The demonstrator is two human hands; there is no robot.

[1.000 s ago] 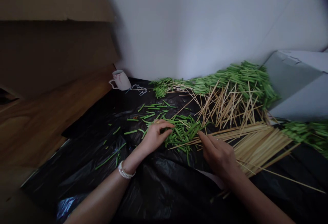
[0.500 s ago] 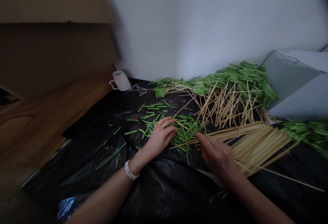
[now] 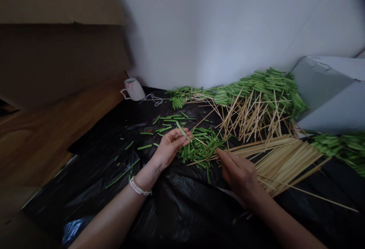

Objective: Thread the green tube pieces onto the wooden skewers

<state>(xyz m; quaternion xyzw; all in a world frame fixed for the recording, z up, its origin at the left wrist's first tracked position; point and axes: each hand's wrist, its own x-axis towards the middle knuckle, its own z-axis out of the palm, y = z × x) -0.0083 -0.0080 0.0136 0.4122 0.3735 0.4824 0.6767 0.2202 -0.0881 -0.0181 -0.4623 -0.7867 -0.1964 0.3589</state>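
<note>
My left hand (image 3: pixel 169 145) pinches a cut green stem piece (image 3: pixel 182 130), which looks like garlic scape or long bean. The piece slants up and to the left out of the fingertips. My right hand (image 3: pixel 239 171) is closed round a bamboo skewer (image 3: pixel 201 141), its bare tip pointing left toward the left fingers. Several green pieces sit across that skewer (image 3: pixel 211 148), just ahead of the right fingers. Beneath both hands lies a loose pile of cut green pieces (image 3: pixel 188 151) on black plastic sheeting (image 3: pixel 176 207).
Loaded skewers with green pieces (image 3: pixel 265 85) are heaped along the white wall, their bare sticks (image 3: pixel 248 116) pointing forward. A bundle of plain skewers (image 3: pixel 293 161) lies at the right. More greens (image 3: pixel 342 148), a white box (image 3: pixel 333 89), a mug (image 3: pixel 133 89) and a cardboard box (image 3: pixel 62 51) stand around.
My left hand has lifted a green piece from the pile and drawn slightly left, turning it up beside the skewer tip. My right hand has hardly moved, still gripping the skewer.
</note>
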